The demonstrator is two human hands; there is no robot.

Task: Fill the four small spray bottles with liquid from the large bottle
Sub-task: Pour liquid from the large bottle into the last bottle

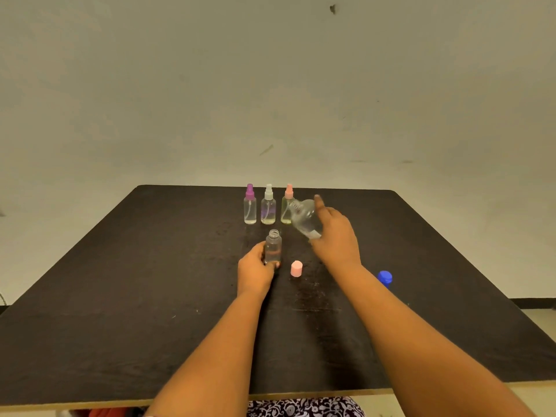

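Note:
An uncapped small clear bottle (pixel 273 246) stands on the black table (pixel 150 281), gripped low by my left hand (pixel 255 270). My right hand (pixel 335 236) holds the large clear bottle (pixel 304 216) tilted, its open neck pointing up and to the left, above and to the right of the small bottle. Three small spray bottles stand in a row behind: one with a purple top (pixel 250 204), one with a white top (pixel 268 205) and one with a pink top (pixel 287 203), partly behind the large bottle. A pink spray cap (pixel 296 268) lies beside the open bottle.
A blue cap (pixel 385 278) lies on the table to the right of my right forearm. The tabletop between my hands looks wet. A plain wall rises behind the table's far edge. Patterned cloth shows below the near edge.

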